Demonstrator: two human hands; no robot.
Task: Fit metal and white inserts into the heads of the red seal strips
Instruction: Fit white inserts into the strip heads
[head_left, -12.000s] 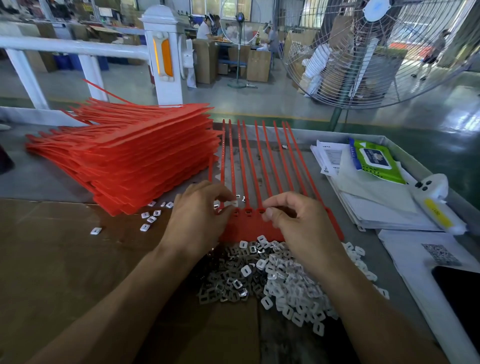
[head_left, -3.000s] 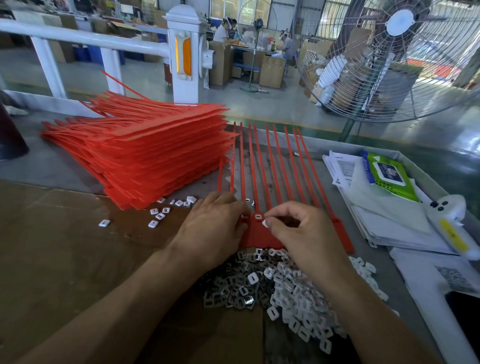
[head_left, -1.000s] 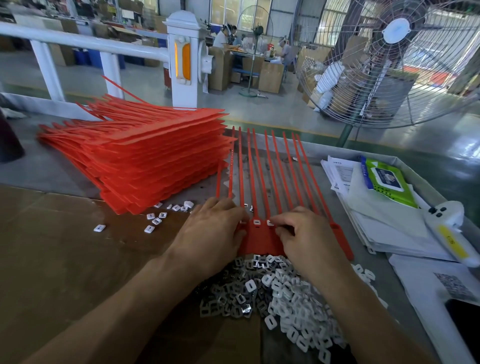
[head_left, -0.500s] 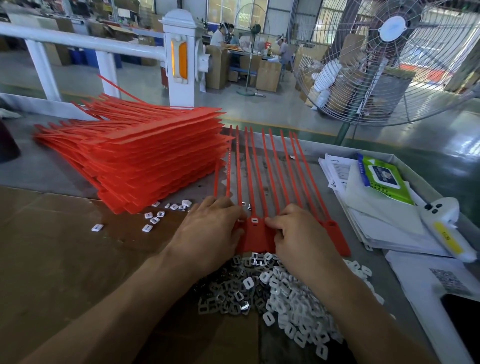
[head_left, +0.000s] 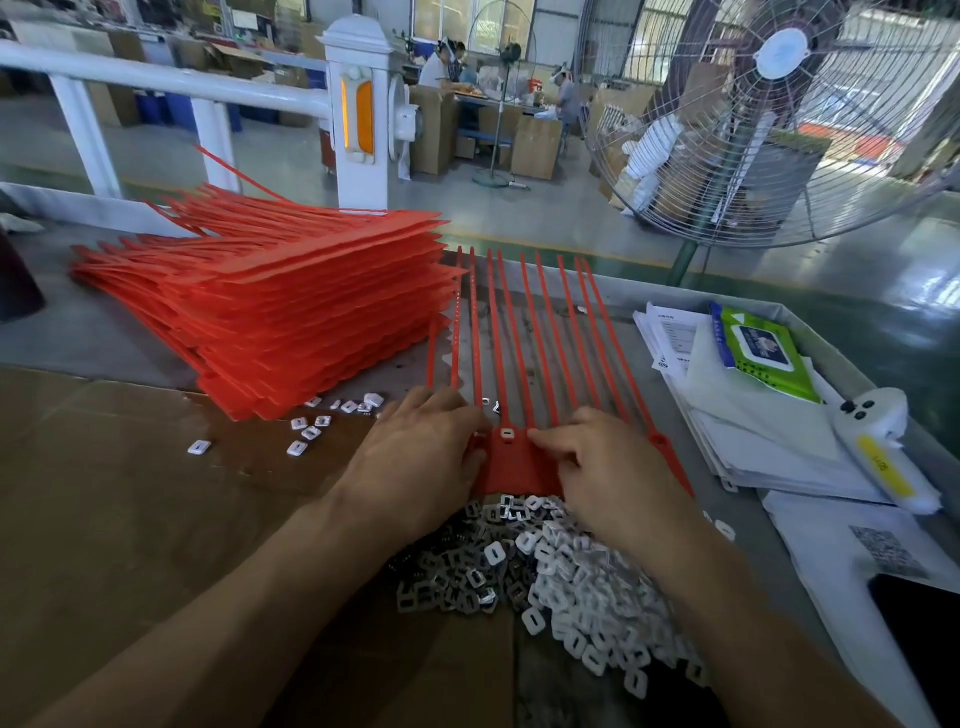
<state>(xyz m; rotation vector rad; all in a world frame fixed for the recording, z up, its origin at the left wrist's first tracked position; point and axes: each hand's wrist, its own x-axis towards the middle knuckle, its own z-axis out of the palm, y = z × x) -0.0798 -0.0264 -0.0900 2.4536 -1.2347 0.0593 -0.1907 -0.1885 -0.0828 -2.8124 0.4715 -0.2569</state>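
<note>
I am seeing, nearest, the heap of small white plastic and grey metal inserts (head_left: 561, 577) lying on the bench (head_left: 130, 338). Just beyond it, my left hand (head_left: 415, 467) is resting curled on the red head block of the joined red plastic seal strips (head_left: 511, 462), its fingertips hidden. My right hand (head_left: 608, 473) is pressing down beside a white insert seated in a head (head_left: 506, 432). Farther left, a tall stack of red seal strips (head_left: 291, 317) is sitting.
</note>
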